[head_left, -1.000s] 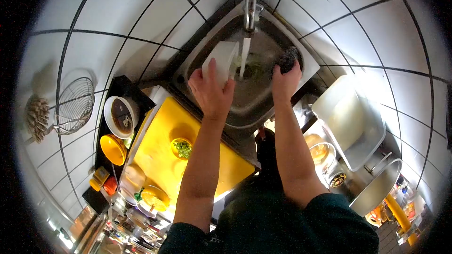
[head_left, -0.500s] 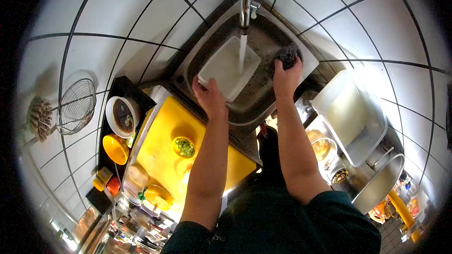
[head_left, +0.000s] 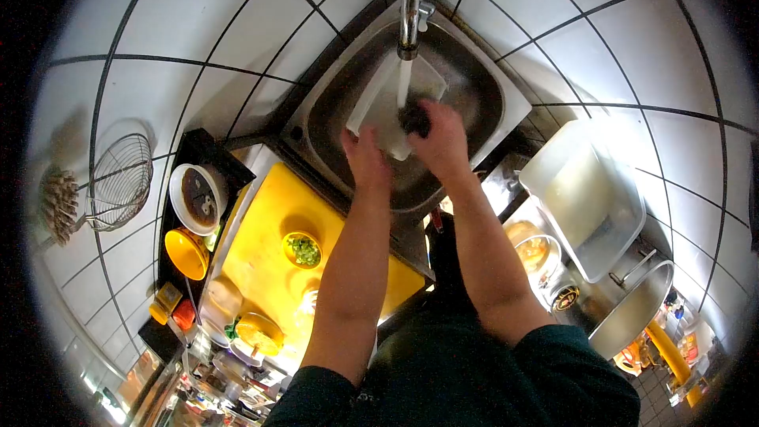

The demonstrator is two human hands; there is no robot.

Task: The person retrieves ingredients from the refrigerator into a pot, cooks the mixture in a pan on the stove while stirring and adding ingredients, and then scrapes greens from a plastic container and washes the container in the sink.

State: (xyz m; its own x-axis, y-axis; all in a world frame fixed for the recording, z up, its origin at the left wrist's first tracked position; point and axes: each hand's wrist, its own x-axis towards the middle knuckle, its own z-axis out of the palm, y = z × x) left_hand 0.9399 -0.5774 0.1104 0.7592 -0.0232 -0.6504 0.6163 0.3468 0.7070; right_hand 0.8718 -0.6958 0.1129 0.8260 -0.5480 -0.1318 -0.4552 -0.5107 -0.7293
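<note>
Under the running tap, a whitish rectangular plastic container (head_left: 385, 100) is tilted inside the metal sink (head_left: 484, 103). My left hand (head_left: 368, 161) grips its near left edge; the fingertips are partly hidden. In my right hand (head_left: 443, 141) is a dark scouring pad (head_left: 413, 119), pressed against or right over the container's inner face. I cannot tell how firmly it touches. Water from the tap (head_left: 408, 24) falls beside the pad onto the container.
Left of the sink lies a yellow cutting board (head_left: 269, 221) bearing a small bowl of chopped greens (head_left: 303, 250). A white bowl of dark liquid (head_left: 198, 198) stands beyond it. On the right are a large translucent tub (head_left: 585, 198) and a metal pot (head_left: 636, 312). A wire strainer (head_left: 122, 178) hangs at left.
My right hand has brought the scouring pad leftward from the sink's right side to the container. The container has tilted and turned in my left hand, which has shifted slightly right.
</note>
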